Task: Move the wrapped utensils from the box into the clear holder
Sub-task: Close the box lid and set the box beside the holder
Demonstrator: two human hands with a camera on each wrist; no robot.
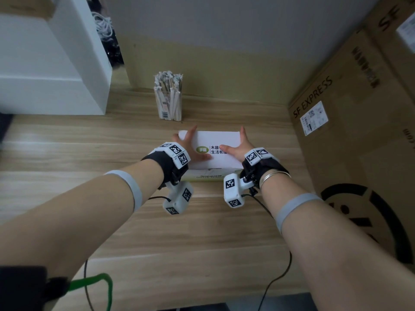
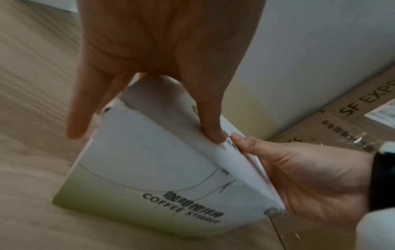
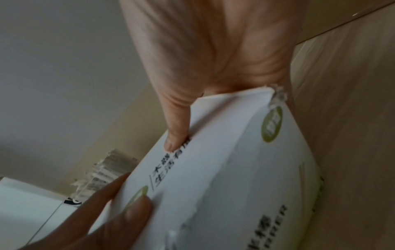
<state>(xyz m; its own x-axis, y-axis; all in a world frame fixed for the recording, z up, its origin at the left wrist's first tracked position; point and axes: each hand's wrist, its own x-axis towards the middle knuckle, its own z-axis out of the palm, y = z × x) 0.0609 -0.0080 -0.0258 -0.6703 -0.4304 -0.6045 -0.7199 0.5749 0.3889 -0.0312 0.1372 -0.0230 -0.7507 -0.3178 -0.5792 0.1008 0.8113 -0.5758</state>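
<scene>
A white coffee-stirrer box [image 1: 224, 138] lies on the wooden table [image 1: 89, 153], its lid down. My left hand [image 1: 187, 142] grips its left end, thumb [image 2: 209, 118] on the lid and fingers over the far corner. Gripping the right end is my right hand [image 1: 239, 145], its thumb [image 3: 177, 132] lying on the lid's printed text while the fingers sit behind the box. Beyond the box, near the wall, stands the clear holder [image 1: 168, 102], packed with several paper-wrapped utensils. The box [image 2: 149, 160] hides its contents.
Stacked SF Express cardboard cartons [image 1: 336, 131] wall off the right side, close to my right wrist. A white cabinet [image 1: 56, 75] stands at the back left. Cables run from both wrist cameras toward the table's front edge.
</scene>
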